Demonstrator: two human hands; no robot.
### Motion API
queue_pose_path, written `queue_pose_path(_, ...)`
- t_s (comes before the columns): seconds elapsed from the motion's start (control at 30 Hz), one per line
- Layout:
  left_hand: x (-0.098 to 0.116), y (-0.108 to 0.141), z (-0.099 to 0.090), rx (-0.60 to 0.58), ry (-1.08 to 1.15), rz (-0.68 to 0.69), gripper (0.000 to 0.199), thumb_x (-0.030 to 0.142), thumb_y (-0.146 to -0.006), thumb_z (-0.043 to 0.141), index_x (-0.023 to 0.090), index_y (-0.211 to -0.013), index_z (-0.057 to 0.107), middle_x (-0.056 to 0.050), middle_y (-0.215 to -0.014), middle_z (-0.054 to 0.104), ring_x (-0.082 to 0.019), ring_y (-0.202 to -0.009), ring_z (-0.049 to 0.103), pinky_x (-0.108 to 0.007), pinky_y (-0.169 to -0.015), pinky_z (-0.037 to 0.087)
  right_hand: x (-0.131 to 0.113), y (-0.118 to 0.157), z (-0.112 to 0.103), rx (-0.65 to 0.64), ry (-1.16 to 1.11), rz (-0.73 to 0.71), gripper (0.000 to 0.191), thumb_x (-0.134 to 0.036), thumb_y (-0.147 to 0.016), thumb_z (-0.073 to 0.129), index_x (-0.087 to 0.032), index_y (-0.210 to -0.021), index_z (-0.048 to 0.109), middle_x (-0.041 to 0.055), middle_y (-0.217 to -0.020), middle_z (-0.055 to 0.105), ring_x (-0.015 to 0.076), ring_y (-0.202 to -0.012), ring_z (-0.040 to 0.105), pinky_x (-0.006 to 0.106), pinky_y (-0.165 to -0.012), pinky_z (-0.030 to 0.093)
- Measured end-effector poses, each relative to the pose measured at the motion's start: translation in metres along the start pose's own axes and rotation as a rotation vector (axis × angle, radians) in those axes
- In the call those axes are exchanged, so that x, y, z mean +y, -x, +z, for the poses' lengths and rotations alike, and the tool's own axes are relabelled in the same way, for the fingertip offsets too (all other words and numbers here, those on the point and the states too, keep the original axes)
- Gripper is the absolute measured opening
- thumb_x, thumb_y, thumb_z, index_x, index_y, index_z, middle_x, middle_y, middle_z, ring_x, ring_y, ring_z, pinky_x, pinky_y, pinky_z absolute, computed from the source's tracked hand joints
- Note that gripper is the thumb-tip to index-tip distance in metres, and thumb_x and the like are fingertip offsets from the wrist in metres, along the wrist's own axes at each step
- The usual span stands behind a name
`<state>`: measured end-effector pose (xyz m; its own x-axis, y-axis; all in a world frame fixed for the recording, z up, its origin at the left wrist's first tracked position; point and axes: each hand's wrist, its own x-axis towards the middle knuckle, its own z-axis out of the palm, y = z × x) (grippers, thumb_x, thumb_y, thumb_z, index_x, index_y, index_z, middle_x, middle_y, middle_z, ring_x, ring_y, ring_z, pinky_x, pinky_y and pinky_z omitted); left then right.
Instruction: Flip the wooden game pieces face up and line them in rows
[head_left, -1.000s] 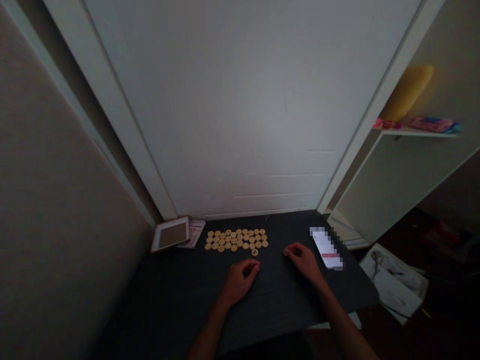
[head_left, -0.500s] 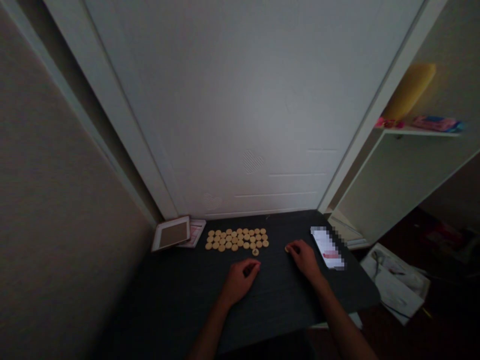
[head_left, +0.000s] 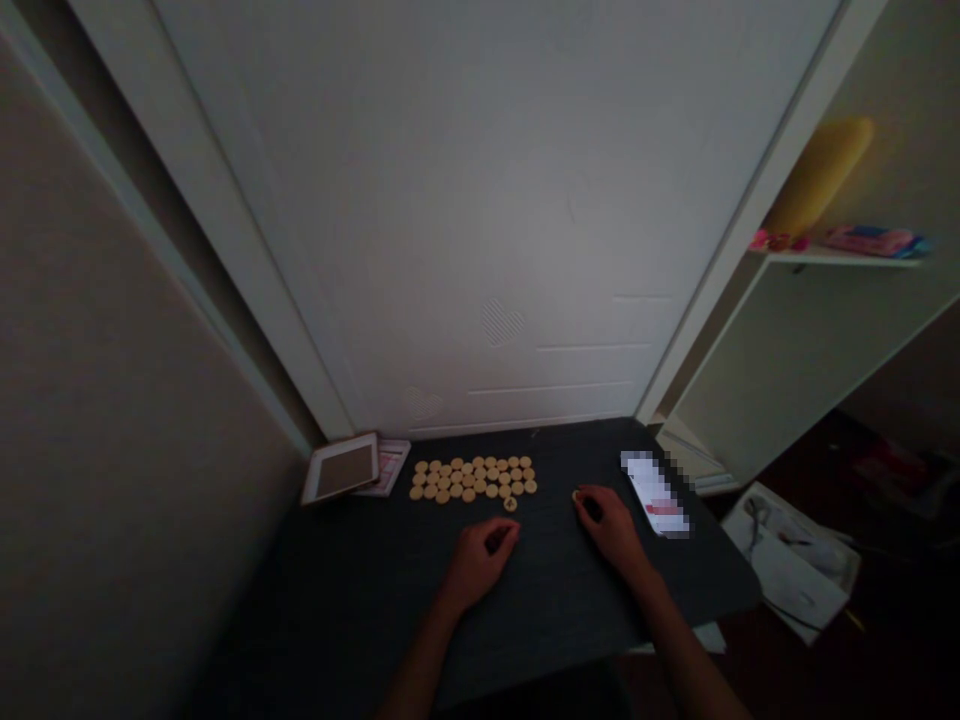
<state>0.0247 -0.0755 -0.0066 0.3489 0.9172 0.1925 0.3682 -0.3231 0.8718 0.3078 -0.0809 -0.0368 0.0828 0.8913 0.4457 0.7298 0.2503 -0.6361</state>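
Note:
Rows of round, pale wooden game pieces (head_left: pixel 456 478) lie close together on the dark table. Just below them sits a single piece (head_left: pixel 510 504) with a dark mark on its face. My left hand (head_left: pixel 484 560) rests on the table below that marked piece, thumb and fingertips pinched together; whether anything is between them is hidden. To the right of the rows, my right hand (head_left: pixel 606 520) holds another wooden game piece (head_left: pixel 576 496) at its edge between thumb and fingers, low at the tabletop.
A lit phone (head_left: pixel 654 495) lies right of my right hand. A framed, tablet-like item (head_left: pixel 341 470) overlaps a pinkish card (head_left: pixel 391 465) at the table's left back. A white panel (head_left: pixel 480 220) rises behind the table (head_left: pixel 360 600). A white box (head_left: pixel 799 570) stands lower right.
The fingers of my right hand have arched, leaving a visible gap behind the game piece, and the hand has shifted slightly. My left hand and the rows look the same.

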Motion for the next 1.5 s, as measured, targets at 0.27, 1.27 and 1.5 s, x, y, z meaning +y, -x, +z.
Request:
queue_pose_path(0.27, -0.005, -0.001, 0.000, 0.017, -0.046, 0.021, 0.020, 0.033, -0.093, 0.058, 0.023, -0.098, 0.075, -0.001, -0.087, 0.077, -0.019, -0.075, 0.069, -0.028, -0.070, 0.052, 0.011, 0.004, -0.011, 0.069, 0.031, 0.000, 0.023, -0.040, -0.088, 0.065, -0.022, -0.101, 0.072, 0.0105, -0.100, 0.074, 0.0289, -0.096, 0.067, 0.045, -0.089, 0.054)
queue_pose_path(1.27, -0.004, 0.007, -0.005, 0.040, -0.364, 0.209, 0.015, 0.030, -0.092, 0.063, 0.029, -0.104, 0.073, -0.002, -0.108, 0.076, -0.025, -0.102, 0.069, -0.045, -0.104, 0.046, -0.077, 0.033, 0.018, -0.129, -0.167, -0.024, 0.016, -0.026, -0.092, 0.057, -0.026, -0.098, 0.072, 0.0054, -0.093, 0.074, 0.0239, -0.091, 0.068, 0.039, -0.087, 0.053)
queue_pose_path(1.5, 0.007, 0.002, -0.005, 0.018, -0.010, 0.106, 0.017, 0.033, -0.092, 0.063, 0.024, -0.105, 0.070, -0.004, -0.106, 0.073, -0.019, -0.091, 0.072, -0.031, -0.079, 0.060, -0.096, 0.019, 0.037, -0.160, -0.375, 0.103, 0.023, -0.036, -0.095, 0.056, -0.023, -0.107, 0.070, 0.0047, -0.094, 0.076, 0.0215, -0.082, 0.071, 0.031, -0.074, 0.056)
